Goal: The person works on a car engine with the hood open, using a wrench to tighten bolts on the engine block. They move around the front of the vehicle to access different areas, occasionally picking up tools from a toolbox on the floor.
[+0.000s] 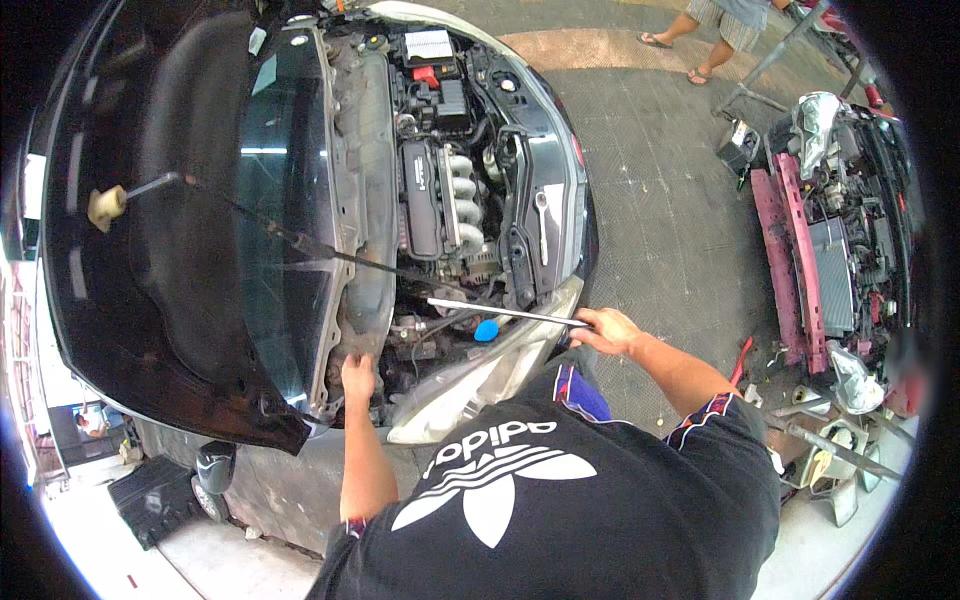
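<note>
My right hand (608, 331) is closed around one end of a long, thin metal bar (500, 312) at the car's front corner. The bar reaches left across the engine bay, above the blue cap (486, 331) and near the headlight (470, 392). My left hand (358, 378) is a closed fist at the metal panel (360, 300) below the windshield; whatever its fingers grip is hidden. Between and beyond my hands lies the engine (425, 200). A silver wrench (542, 228) rests on the front edge of the bay.
The raised black hood (150, 300) fills the left side, with a dark rod (350, 260) slanting down from it across the bay. At right stands another car front with a reddish bumper beam (795, 260). A person in sandals (700, 76) is at the far right.
</note>
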`<state>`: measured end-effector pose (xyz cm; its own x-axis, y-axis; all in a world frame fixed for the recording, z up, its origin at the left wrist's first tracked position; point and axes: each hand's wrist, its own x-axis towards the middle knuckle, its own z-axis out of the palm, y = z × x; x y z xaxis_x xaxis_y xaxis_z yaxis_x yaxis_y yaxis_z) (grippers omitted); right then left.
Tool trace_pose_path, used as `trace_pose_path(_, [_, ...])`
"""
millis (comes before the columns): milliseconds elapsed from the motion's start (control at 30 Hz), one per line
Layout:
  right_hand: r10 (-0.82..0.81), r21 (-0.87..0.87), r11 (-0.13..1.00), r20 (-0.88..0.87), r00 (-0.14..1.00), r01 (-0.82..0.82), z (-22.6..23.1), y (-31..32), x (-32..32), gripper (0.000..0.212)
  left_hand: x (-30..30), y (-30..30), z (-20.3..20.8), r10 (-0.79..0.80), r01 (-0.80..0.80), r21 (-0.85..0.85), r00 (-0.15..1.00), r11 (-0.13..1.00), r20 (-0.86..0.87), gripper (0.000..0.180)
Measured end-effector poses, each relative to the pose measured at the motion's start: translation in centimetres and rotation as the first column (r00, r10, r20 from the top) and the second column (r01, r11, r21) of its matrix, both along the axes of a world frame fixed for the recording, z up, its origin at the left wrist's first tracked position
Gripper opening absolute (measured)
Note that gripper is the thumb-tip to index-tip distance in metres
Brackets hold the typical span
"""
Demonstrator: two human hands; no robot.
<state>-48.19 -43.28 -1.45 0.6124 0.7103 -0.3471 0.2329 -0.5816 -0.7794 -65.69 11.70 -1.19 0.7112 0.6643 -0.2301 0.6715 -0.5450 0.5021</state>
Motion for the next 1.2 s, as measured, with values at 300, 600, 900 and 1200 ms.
trace_pose_path(300, [-0.522,-0.127,0.846,0.01,0.853,0.518,-4.2,-3.7,5.1,0.041,-6.8,-11.3,9.2,0.589,-0.098,-0.96,0.804,0.263,0.079,0.022])
trace_pose_path(600, [-0.779,-0.068,0.56,0.296,0.553,0.825,-11.4,15.8,18.7,0.041,-7.7,-22.5,9.9,0.735,-0.274,-0.956,0.669,0.107,-0.109,0.032])
trace_pose_path(900, [-0.784,0.008,0.494,0.436,0.442,0.869,-16.1,18.5,20.8,0.037,-13.9,-32.0,11.8,0.865,-0.594,-0.804,0.391,-0.023,-0.314,0.037])
trace_pose_path(1200, [-0.721,0.078,0.624,0.441,0.534,0.778,-18.5,16.3,19.6,0.058,-16.5,-33.0,9.5,0.867,-0.61,-0.79,0.363,-0.055,-0.341,0.034])
